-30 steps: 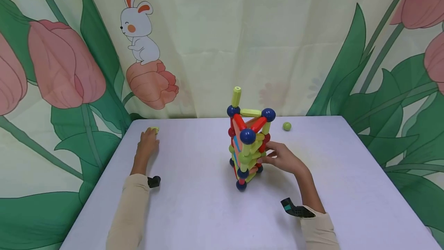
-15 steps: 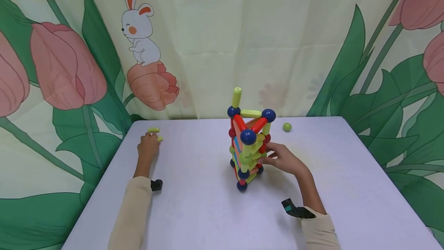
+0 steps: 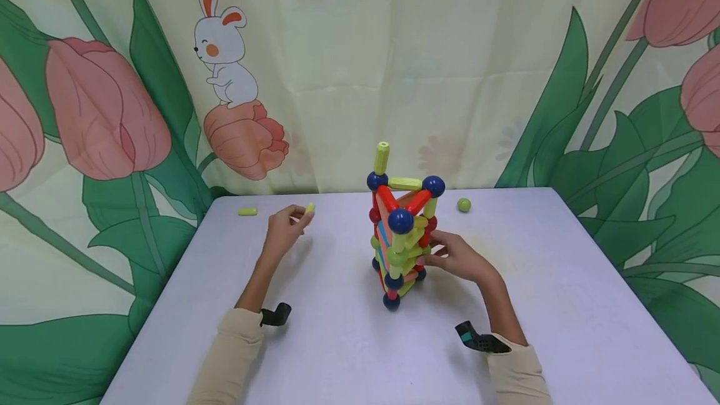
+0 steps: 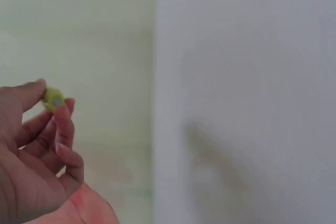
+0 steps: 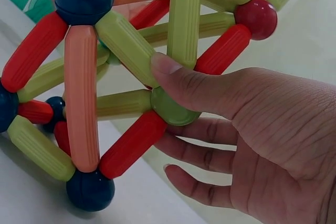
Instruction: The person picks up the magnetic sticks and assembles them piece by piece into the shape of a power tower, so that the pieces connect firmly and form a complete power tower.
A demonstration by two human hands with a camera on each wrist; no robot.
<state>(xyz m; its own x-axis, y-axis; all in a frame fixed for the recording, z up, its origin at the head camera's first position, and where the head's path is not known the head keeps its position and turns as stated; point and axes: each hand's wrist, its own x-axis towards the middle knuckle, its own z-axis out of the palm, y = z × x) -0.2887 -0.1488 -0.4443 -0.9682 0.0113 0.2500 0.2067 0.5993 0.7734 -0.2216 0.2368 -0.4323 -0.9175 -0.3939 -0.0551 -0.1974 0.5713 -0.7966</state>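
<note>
A tall tower of coloured magnetic rods and balls [image 3: 400,221] stands right of the table's middle, one yellow-green rod [image 3: 382,158] upright on its top corner. My right hand [image 3: 458,256] holds the tower's right side; in the right wrist view the thumb lies on a green ball [image 5: 176,107] with fingers behind it. My left hand [image 3: 284,230], raised over the table left of the tower, pinches a short yellow-green magnetic rod [image 4: 53,99] between thumb and fingertips. The rod's end faces the left wrist camera.
Another yellow-green rod [image 3: 247,212] lies near the table's back left corner. A loose green ball [image 3: 464,205] sits behind the tower to the right. Behind the white table [image 3: 337,342] hangs a curtain [image 3: 349,80] printed with tulips and a rabbit.
My left hand has picked up one yellow-green rod at the back left and carried it right, toward the tower. The other rod there is now uncovered. My right hand stays on the tower.
</note>
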